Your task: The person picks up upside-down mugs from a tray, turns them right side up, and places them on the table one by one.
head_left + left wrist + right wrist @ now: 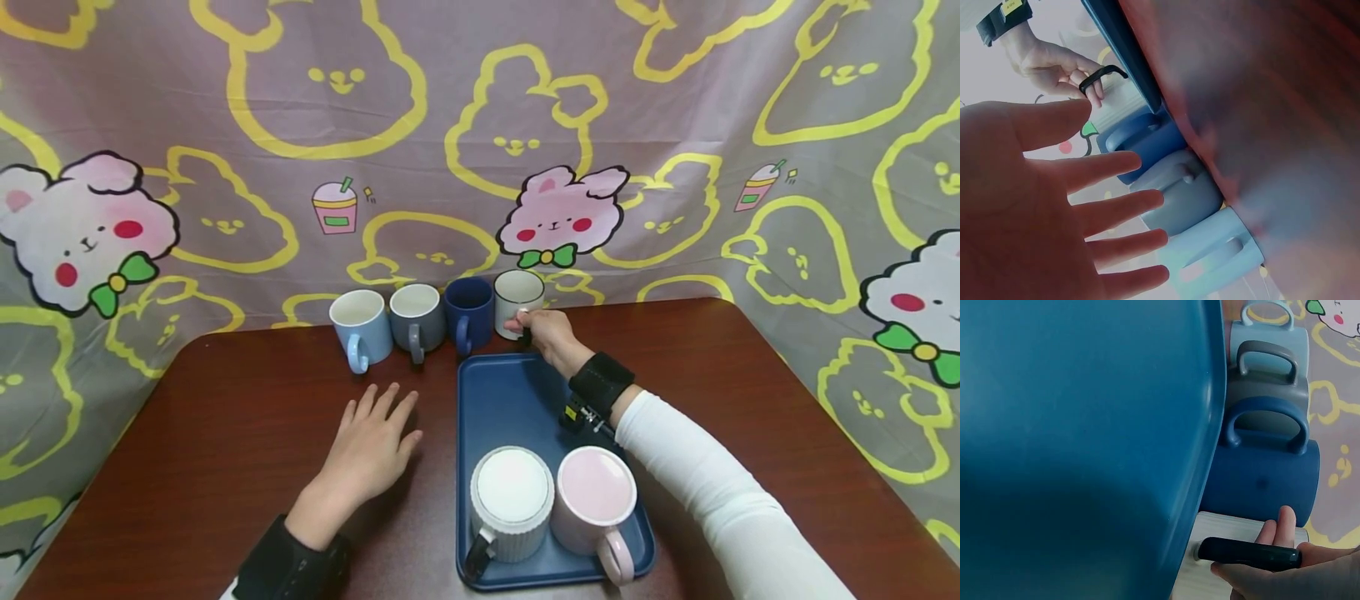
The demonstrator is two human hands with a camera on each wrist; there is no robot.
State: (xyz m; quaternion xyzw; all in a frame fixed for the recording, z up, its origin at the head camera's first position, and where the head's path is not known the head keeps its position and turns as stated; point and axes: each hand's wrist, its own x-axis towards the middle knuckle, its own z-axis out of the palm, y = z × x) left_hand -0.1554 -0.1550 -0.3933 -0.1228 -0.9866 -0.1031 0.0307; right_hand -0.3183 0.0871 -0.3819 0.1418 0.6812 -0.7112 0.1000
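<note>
At the right end of a row of mugs, a white mug [506, 310] with a dark rim stands upright behind the tray. My right hand [553, 335] holds it by its black handle [1250, 553], fingers curled round the handle in the right wrist view. Beside it come a dark blue mug [470, 312], a grey mug [417, 321] and a light blue mug [362, 327], their handles facing me. My left hand [369, 450] hovers over or rests on the table left of the tray, fingers straight and spread, holding nothing; contact with the table is unclear.
A blue tray [502, 400] lies in front of the row. On its near end a ribbed white mug [513, 500] with a black handle and a pink mug [596, 500] appear upside down. The brown table [247, 417] ends at a patterned curtain [435, 192].
</note>
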